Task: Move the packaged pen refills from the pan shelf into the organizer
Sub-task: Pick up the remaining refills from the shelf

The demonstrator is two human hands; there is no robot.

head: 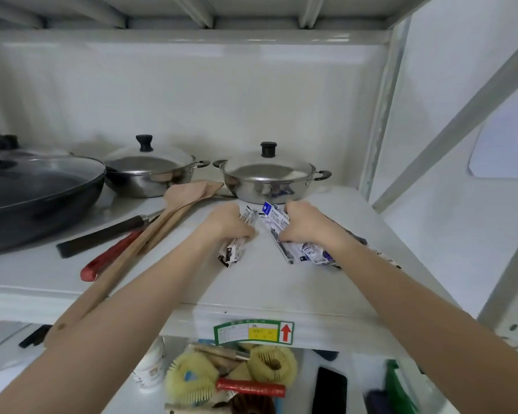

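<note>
Curling around crinkly plastic packets, both hands rest on the white shelf (281,282) just in front of the pots. The left hand (226,224) is clenched on a black-and-white pack of pen refills (231,253), whose lower end sticks out below the fist. The right hand (304,224) is closed on a blue-and-white bundle of refill packs (274,215), with more glossy packets (314,253) (some dark ones too) spread beneath its wrist. Behind them stand two round, shiny steel pots (266,183) with domed lids and black knobs, and a wide dark pan (33,195) at far left. Long wooden spatulas (189,194) and a red-handled utensil (108,256) lie diagonally beside the left forearm. The shelf's smooth front edge carries a green label (253,333); bare shelf lies between the arms.
</note>
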